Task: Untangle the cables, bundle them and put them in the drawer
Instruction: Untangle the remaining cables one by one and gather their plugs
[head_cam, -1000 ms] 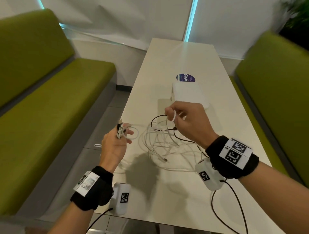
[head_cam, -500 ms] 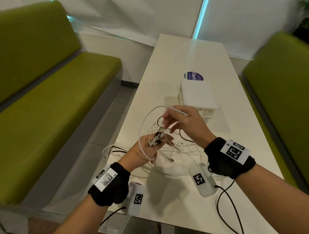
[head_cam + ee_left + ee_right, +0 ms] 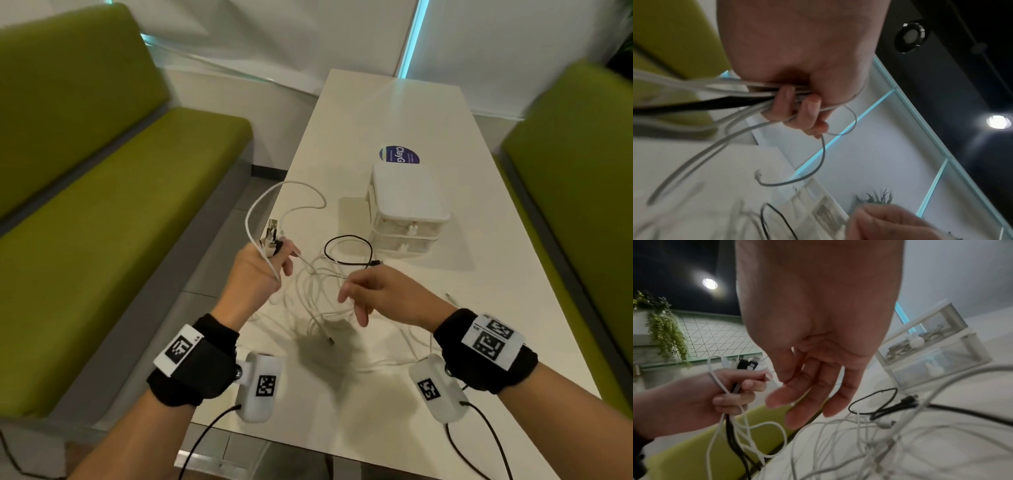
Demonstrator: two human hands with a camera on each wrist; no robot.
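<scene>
My left hand (image 3: 261, 274) is raised over the table's left edge and grips a bunch of cable ends (image 3: 270, 237), white and black, with the plugs sticking up past the fingers. One white cable (image 3: 284, 187) arcs up and loops over that hand. In the left wrist view the curled fingers (image 3: 809, 107) clamp the strands (image 3: 715, 91). My right hand (image 3: 373, 292) hovers over the tangle of white cables (image 3: 318, 294) with its fingers (image 3: 807, 402) relaxed and holding nothing. A black cable (image 3: 349, 251) loops beside the small white drawer unit (image 3: 407, 205), whose drawers are closed.
The white table (image 3: 376, 113) is long and narrow, with a blue round sticker (image 3: 399, 155) behind the drawer unit. Green benches (image 3: 102, 222) flank both sides. Some cable hangs over the left table edge. Black wires trail from my wrist cameras.
My right hand has let go of the white cable it pinched and dropped toward the tangle. My left hand has lifted left with the ends, the white loop now draped over it.
</scene>
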